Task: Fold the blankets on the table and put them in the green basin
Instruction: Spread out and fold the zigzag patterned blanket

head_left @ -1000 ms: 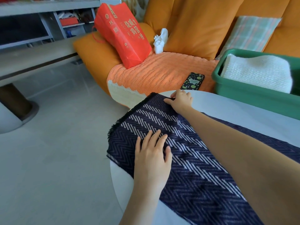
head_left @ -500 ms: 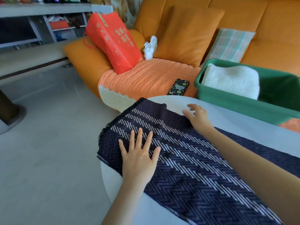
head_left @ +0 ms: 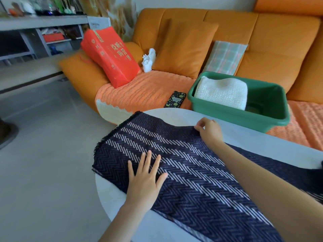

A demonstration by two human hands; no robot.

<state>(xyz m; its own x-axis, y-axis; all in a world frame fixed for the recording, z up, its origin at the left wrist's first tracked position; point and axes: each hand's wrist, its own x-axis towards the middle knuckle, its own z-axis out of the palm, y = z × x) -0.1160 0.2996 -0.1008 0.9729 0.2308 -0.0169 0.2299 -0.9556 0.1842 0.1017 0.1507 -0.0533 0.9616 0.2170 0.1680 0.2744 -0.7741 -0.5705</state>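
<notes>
A dark navy blanket [head_left: 192, 172] with white zigzag stripes lies spread across the round white table [head_left: 253, 138], its fringed end hanging over the left rim. My left hand [head_left: 145, 179] presses flat on it with fingers spread. At the blanket's far edge, my right hand [head_left: 208, 130] pinches the cloth with curled fingers. The green basin [head_left: 232, 114] stands on the sofa just behind the table and holds a folded white knitted blanket [head_left: 222, 91].
An orange sofa [head_left: 262, 49] runs behind the table, bearing a red paper bag [head_left: 111, 56], a phone [head_left: 174, 101], a plaid cushion [head_left: 225, 57] and an orange knitted throw [head_left: 145, 91]. Grey floor [head_left: 43, 154] lies to the left, with shelves [head_left: 35, 41] beyond.
My right hand slid right along the blanket's far edge and curled onto it. The left hand stayed flat on the cloth. The view shifted, showing more of the basin.
</notes>
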